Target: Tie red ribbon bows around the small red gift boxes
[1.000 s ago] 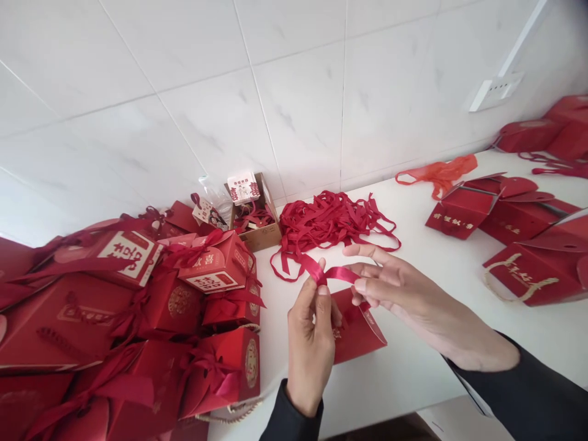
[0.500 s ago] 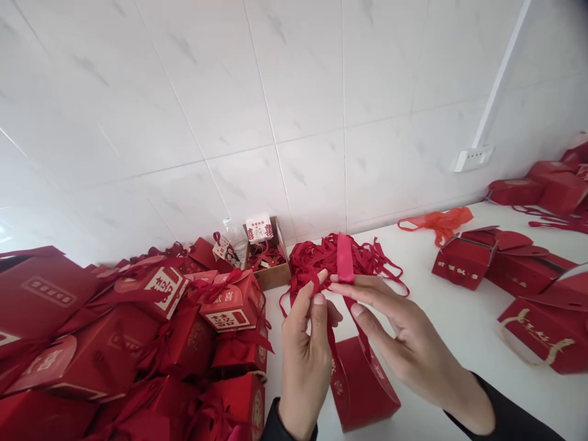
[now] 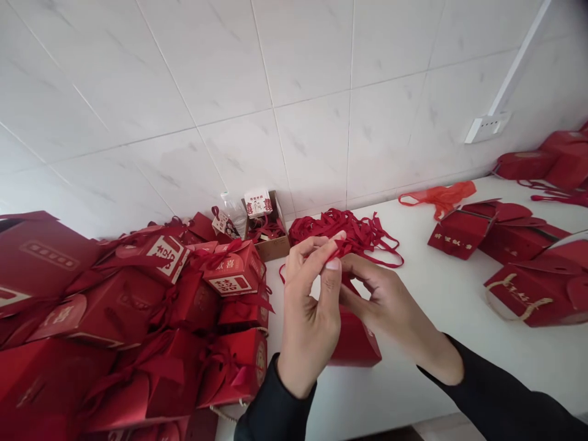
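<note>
My left hand (image 3: 309, 306) and my right hand (image 3: 381, 300) meet above the white counter (image 3: 441, 306), fingertips pinched together on a red ribbon (image 3: 339, 250). The ribbon runs down to a small red gift box (image 3: 356, 343) that hangs or stands just under my hands; my fingers hide most of the ribbon. Behind my hands lies a loose pile of red ribbons (image 3: 353, 229).
A heap of tied red gift boxes (image 3: 151, 306) fills the left of the counter. A small cardboard box (image 3: 269, 229) sits against the tiled wall. Open red boxes (image 3: 500, 229) and an orange plastic bag (image 3: 441, 195) lie at the right. A wall socket (image 3: 487, 125) is at upper right.
My hands have drawn closer together, and the ribbon loop that stood up between them is now folded into my fingertips. The view has shifted slightly downward.
</note>
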The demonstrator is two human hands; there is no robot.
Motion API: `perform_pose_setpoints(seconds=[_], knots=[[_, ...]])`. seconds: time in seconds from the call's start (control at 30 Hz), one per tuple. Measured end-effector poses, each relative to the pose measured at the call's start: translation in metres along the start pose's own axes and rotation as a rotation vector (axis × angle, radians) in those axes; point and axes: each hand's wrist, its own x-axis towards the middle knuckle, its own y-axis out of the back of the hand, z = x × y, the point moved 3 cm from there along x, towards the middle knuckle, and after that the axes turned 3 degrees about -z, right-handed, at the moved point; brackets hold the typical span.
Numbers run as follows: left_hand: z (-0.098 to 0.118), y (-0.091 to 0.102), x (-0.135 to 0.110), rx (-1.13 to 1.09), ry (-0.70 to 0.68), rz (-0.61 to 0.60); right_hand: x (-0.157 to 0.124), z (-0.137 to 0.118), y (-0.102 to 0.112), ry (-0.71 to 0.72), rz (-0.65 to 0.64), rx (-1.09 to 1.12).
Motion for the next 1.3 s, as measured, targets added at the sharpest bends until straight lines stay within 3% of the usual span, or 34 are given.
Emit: perform_pose_setpoints(seconds=[0.17, 0.3, 0.37, 0.53, 0.63, 0.77, 0.9, 1.1, 1.3], knots=[[-0.03, 0.002, -0.031, -0.112, 0.263, -0.028, 0.001, 0.0, 0.007, -0.051, 0.06, -0.12], [-0.047, -0.009, -0.056, -0.16, 0.423, -0.215, 0.002, 0.002, 0.013, -0.107, 0.064, -0.146], [-0.049, -0.017, -0.059, -0.185, 0.459, -0.257, 0.002, 0.001, 0.014, -0.131, 0.057, -0.165], [-0.056, -0.033, -0.056, -0.266, 0.596, -0.166, 0.003, -0.007, 0.018, -0.158, 0.174, -0.197], [-0.056, -0.04, -0.057, -0.257, 0.599, -0.213, 0.003, -0.007, 0.016, -0.198, 0.198, -0.122], [-0.046, -0.042, -0.058, -0.222, 0.573, -0.296, 0.003, -0.005, 0.006, -0.2, 0.068, -0.054], [-0.042, -0.043, -0.058, -0.226, 0.649, -0.331, 0.004, 0.001, -0.001, -0.21, -0.105, -0.028], [-0.051, -0.038, -0.058, -0.306, 0.787, -0.271, 0.008, 0.025, 0.018, -0.25, -0.161, -0.111], [-0.05, -0.028, -0.053, -0.417, 0.815, -0.334, 0.002, 0.036, 0.027, -0.233, -0.438, -0.185]])
